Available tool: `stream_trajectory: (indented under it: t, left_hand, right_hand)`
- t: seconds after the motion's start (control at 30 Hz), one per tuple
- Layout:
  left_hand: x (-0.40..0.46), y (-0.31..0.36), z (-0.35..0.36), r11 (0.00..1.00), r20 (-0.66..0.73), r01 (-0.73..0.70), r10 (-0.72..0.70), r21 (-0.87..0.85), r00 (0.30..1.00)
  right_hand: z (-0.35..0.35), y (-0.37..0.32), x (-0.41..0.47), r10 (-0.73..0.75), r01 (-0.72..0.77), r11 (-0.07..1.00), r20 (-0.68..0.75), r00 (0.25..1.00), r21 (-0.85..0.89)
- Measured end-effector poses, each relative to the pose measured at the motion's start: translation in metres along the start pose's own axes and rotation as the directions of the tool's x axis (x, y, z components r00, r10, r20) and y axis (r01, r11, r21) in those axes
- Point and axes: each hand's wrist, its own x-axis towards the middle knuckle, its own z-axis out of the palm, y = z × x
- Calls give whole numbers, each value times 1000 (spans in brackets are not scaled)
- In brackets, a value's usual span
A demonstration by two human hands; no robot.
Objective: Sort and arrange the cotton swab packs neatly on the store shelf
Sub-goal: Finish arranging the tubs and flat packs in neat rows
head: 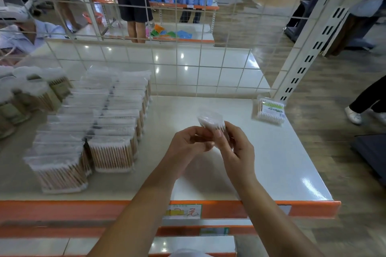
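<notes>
While held above shelf (271, 162) | left hand (188, 144), right hand (238, 148) pinch 1 swab pack (210, 120)

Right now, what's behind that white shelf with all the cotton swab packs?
A white wire grid panel stands at the back of the shelf. Through it show another white shelf surface, orange-edged racks with blue packets, and people's legs. The floor directly behind is hidden.

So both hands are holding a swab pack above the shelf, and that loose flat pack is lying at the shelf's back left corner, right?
Not quite. Both hands, left hand and right hand, do hold a swab pack above the shelf, but the head view shows the loose flat pack at the back right corner.
</notes>
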Motion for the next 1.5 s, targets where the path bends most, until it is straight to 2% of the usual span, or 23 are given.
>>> stream_trajectory:
  t: [0.13, 0.3, 0.4, 0.57, 0.77, 0.83, 0.97, 1.1, 1.2, 1.27, 1.4, 1.5]
  left_hand:
    - [-2, -2, 6, 973, -37, -69, 79, 218, 996]
    - [-3, 0, 7, 943, -40, -95, 113, 319, 993]
    - [-4, 5, 7, 916, -86, -111, 156, 385, 984]
    - [-19, 21, -12, 812, -145, -150, 277, 564, 950]
    - [-53, 43, -45, 709, -125, -187, 363, 680, 923]
    - [-62, 49, -58, 683, -130, -196, 394, 703, 910]
    - [-80, 64, -85, 723, -170, -249, 453, 645, 875]
    - [-101, 80, -111, 730, -222, -265, 496, 629, 839]
    - [-117, 88, -135, 644, -200, -268, 558, 716, 806]
    - [-128, 93, -151, 583, -169, -223, 541, 781, 824]
    - [-139, 93, -183, 328, 20, -237, 548, 915, 836]
    - [-138, 82, -205, 203, 86, -232, 548, 951, 832]
  right_hand:
    - [-3, 4, 1, 79, -79, 997, -7, 997, 6]
    - [-6, 0, 0, 61, -54, 995, -74, 995, 84]
    - [-7, -5, 0, 38, -24, 991, -108, 993, 132]
    - [-7, -21, 1, 22, -2, 986, -117, 993, 167]
    - [4, -42, -9, 116, -91, 929, -49, 992, 357]
    - [12, -48, -13, 146, -121, 909, -33, 989, 400]
    - [29, -59, -21, 191, -161, 871, -17, 981, 464]
    - [48, -70, -31, 167, -144, 868, -7, 986, 475]
    - [61, -79, -37, 149, -136, 865, 12, 989, 484]
    - [73, -86, -42, 146, -144, 865, 35, 989, 480]
    - [99, -99, -52, 124, -153, 872, 92, 988, 466]
    - [120, -101, -59, 131, -176, 882, 132, 983, 437]
